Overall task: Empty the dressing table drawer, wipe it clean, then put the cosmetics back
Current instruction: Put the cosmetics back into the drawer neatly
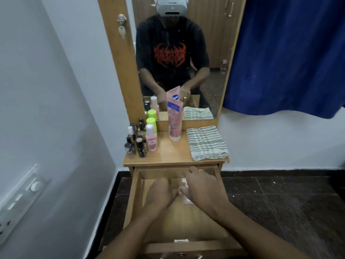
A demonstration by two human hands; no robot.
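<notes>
Two hands sit inside the open light-wood drawer [186, 225]: the left hand [160, 191] and right hand [202, 186] curl toward a small pale-pink packet [183, 184] at the drawer's middle; blur hides whether fingers clamp it. Likely light, flat, slippery: pinch its edges.

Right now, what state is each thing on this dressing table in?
Drawer, pulled wide open.
Left hand, inside the drawer; grip too blurred to tell.
Right hand, inside the drawer; grip too blurred to tell.
Pink tube, standing on its cap on the tabletop.
Pink bottle, upright, capped.
Nail polish bottles, upright, clustered at the left.
Striped cloth, folded flat at the right.
</notes>
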